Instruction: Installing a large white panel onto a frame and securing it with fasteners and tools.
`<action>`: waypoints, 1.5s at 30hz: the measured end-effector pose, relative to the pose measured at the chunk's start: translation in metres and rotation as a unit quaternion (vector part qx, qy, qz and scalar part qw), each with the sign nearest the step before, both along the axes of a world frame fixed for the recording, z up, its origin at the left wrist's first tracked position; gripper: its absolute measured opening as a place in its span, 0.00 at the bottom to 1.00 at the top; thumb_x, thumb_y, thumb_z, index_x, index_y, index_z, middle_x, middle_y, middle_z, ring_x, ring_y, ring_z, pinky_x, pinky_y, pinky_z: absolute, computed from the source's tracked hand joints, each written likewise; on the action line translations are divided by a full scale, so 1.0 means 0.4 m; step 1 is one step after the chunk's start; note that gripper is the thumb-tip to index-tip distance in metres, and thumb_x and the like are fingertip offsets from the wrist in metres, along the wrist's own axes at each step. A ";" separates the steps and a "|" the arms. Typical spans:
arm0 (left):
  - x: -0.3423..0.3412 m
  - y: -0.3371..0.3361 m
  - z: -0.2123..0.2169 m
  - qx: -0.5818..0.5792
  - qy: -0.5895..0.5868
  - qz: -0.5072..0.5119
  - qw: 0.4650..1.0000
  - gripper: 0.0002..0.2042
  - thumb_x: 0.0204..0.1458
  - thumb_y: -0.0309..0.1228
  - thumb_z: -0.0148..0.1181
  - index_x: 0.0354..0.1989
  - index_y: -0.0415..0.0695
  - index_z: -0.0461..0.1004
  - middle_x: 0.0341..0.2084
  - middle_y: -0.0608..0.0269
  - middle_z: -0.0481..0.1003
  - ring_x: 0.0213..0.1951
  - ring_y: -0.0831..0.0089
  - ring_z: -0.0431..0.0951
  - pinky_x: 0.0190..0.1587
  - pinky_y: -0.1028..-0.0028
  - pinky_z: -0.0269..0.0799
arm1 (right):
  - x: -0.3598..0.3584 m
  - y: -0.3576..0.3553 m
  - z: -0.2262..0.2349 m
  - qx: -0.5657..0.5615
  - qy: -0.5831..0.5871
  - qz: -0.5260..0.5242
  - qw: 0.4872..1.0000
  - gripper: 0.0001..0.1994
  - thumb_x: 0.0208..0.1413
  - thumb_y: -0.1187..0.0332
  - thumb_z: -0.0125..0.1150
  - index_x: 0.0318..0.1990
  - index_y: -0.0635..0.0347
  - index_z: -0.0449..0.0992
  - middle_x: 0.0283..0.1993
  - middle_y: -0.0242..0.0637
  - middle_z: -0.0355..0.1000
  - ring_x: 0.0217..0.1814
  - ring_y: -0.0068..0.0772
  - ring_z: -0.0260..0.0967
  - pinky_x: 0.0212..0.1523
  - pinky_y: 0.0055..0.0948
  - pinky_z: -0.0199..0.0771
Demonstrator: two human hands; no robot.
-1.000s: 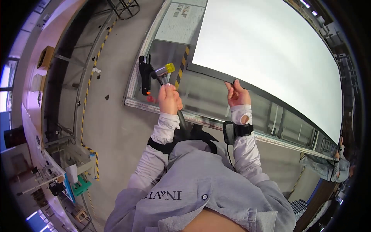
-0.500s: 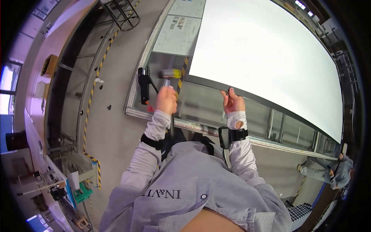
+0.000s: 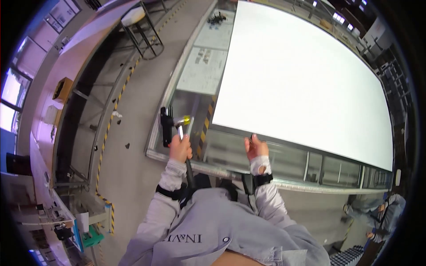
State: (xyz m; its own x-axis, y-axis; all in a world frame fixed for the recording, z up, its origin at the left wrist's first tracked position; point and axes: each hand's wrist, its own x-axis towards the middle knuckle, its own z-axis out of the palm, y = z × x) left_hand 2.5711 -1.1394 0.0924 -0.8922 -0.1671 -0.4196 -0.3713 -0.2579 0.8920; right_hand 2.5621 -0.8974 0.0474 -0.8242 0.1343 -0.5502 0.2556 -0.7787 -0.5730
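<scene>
My left hand (image 3: 179,148) is closed round the handle of a hammer (image 3: 185,120) with a yellow-ended head and a silver shaft. The hammer head is raised at the left end of a glass-topped table, beside a black clamp-like tool (image 3: 167,126). My right hand (image 3: 257,149) is at the dark near edge of a large white panel (image 3: 301,84), fingers curled and thumb up against that edge. Whatever sits between those fingers is too small to make out. The panel lies over most of the table.
The table's pale frame (image 3: 213,171) runs in front of me. White boards (image 3: 202,68) lie at its far left. A stool (image 3: 135,22) stands farther left, near a long bench (image 3: 66,66). Another person (image 3: 381,210) is at the right. Yellow-black tape (image 3: 106,133) marks the floor.
The whole view has shifted, so the table and panel sit lower in the picture. My left hand with the hammer is closer to the black tool. My right hand stays at the panel edge.
</scene>
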 end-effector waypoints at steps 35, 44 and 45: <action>-0.203 -0.649 0.028 0.074 0.147 -0.069 0.984 0.27 0.37 0.14 0.43 0.48 0.44 0.43 0.28 0.62 0.59 0.19 0.78 0.62 0.19 0.81 0.61 | -0.063 -0.955 0.180 0.014 0.116 0.516 0.849 0.28 0.45 0.60 0.51 0.51 0.56 0.45 0.37 0.36 0.60 0.32 0.28 0.64 0.25 0.31 0.71; -0.422 -0.731 -0.003 -0.381 0.261 -0.611 0.643 0.17 0.44 0.40 0.48 0.42 0.46 0.63 0.33 0.56 0.67 0.36 0.66 0.68 0.38 0.72 0.62 | -0.188 -0.850 0.111 0.085 0.058 0.290 0.951 0.08 0.44 0.67 0.49 0.25 0.60 0.59 0.13 0.29 0.58 0.12 0.20 0.57 0.10 0.21 0.56; -0.460 -0.759 -0.019 -0.434 0.214 -0.619 0.619 0.18 0.44 0.41 0.47 0.42 0.46 0.63 0.33 0.57 0.67 0.36 0.66 0.68 0.38 0.72 0.62 | -0.218 -0.822 0.114 0.163 0.039 0.270 0.948 0.08 0.43 0.67 0.49 0.24 0.60 0.59 0.12 0.29 0.58 0.12 0.20 0.56 0.11 0.21 0.54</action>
